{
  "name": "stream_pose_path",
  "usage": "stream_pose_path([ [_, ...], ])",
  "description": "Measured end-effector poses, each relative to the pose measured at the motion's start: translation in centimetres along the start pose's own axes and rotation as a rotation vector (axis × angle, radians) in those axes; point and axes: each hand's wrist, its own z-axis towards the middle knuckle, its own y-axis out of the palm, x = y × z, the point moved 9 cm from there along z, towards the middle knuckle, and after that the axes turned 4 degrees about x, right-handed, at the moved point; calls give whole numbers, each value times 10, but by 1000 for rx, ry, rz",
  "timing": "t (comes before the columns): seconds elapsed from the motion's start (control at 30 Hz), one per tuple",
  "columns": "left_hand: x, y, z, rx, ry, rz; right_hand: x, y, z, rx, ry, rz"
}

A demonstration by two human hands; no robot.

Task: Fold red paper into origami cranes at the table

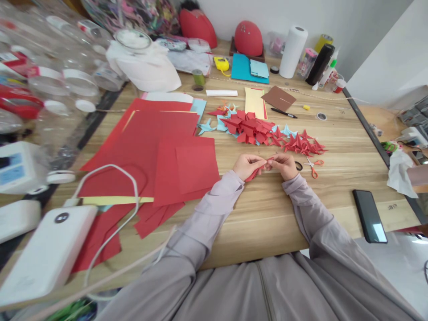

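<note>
My left hand (248,166) and my right hand (283,166) meet above the wooden table, fingertips pinched together. Between them is a small piece of folded red paper (253,174), partly hidden by the fingers; both hands grip it. Just beyond lies a pile of folded red paper stars (250,127), with light blue folded pieces (206,127) among and beside them. Close to my right hand are orange-handled scissors (313,169) with open blades and a black ring (298,166), perhaps a tape roll. Left of my hands lie stacked red paper sheets (197,165).
A white power bank (50,254) with a looped cable lies front left, near clear plastic bottles (50,84). A phone (369,216) rests at the right edge. At the back stand a white roll (293,52) and a red dome (248,38). Another person's arm (417,175) shows far right.
</note>
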Motion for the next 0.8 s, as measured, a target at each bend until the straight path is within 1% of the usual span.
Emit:
stream_pose_path([
  [0.4,1,-2,0,18,-19,-27,-1,2,-1,-17,16,1],
  [0.6,1,-3,-1,12,-26,-31,-4,-3,0,27,-15,-20],
  [0.67,-2,-1,-1,-3,-54,-74,-4,-4,0,31,-28,-21],
  [0.8,-11,6,-1,-61,-145,-200,-3,-1,-1,-2,-25,-8],
])
